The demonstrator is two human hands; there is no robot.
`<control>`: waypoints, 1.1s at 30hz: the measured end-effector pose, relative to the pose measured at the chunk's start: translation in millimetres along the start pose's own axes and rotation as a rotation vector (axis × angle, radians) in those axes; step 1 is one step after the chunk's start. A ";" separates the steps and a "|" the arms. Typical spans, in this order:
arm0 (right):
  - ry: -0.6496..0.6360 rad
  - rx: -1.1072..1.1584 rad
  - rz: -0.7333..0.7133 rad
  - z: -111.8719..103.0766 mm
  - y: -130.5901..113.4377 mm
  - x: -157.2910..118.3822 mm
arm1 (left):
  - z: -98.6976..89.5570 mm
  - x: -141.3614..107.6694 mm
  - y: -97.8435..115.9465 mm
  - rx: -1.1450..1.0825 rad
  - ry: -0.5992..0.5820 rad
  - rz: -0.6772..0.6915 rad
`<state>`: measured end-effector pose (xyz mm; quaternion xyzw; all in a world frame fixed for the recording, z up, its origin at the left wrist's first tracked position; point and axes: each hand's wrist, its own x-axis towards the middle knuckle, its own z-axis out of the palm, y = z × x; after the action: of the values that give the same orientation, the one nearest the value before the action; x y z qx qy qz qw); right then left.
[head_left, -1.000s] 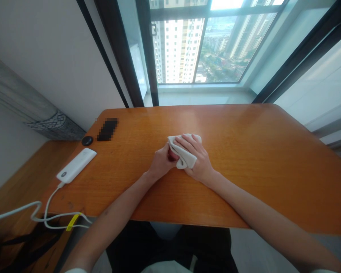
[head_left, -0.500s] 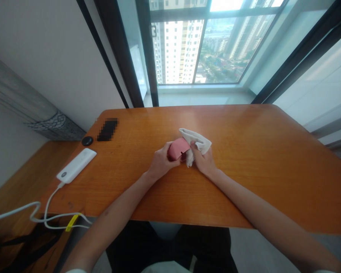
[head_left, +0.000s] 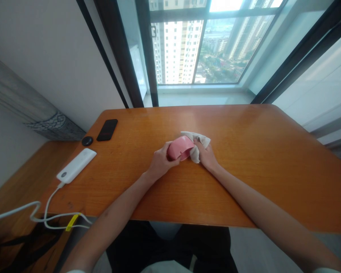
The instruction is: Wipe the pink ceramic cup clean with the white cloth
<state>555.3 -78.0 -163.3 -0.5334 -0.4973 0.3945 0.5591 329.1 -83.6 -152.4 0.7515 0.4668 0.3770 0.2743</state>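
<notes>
A small pink container, perhaps a bowl or cup (head_left: 178, 147), is tilted on its side above the middle of the wooden table (head_left: 244, 159), its opening facing right. My left hand (head_left: 160, 160) is closed around its left side, thumb below and fingers behind. A crumpled white cloth (head_left: 196, 151) is gripped in my right hand (head_left: 207, 154) and meets the container's right rim. Part of the cloth lies behind the container. The fingertips of my right hand are partly hidden in its folds.
At the table's left side lie a black phone (head_left: 107, 130), a round black object (head_left: 87, 141) and a white power bank (head_left: 76, 165) with a white cable (head_left: 47, 206) running off the left edge. Beyond the far edge is a window (head_left: 199, 53).
My right hand and the cloth have shifted slightly right, and the cloth's shape has changed. More of the pink container's rim and opening shows; my left hand has hardly moved.
</notes>
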 end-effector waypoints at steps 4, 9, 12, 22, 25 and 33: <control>-0.003 0.003 -0.034 0.0 2.6 1.2 | -0.8 -0.4 -0.6 -0.018 -0.001 0.007; 0.046 -0.083 -0.120 1.2 -1.8 -4.8 | -0.8 0.0 -0.7 -0.007 0.005 0.012; -0.005 -0.211 -0.383 3.4 -11.3 -16.0 | 0.2 0.3 -1.4 -0.027 -0.004 0.015; -0.399 -0.683 -1.093 14.1 -30.3 -43.4 | -0.1 0.1 -15.1 -0.141 -0.056 0.104; -0.429 -0.722 -1.107 18.0 -30.7 -46.6 | -2.2 0.3 -12.1 -0.172 -0.075 0.168; -0.387 -0.758 -1.082 17.3 -30.4 -44.3 | 1.6 2.3 -16.6 -0.064 -0.059 0.108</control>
<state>527.1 -121.2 -140.3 -0.2886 -0.8883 -0.0530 0.3533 322.8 -74.8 -165.3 0.7772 0.4048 0.3839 0.2910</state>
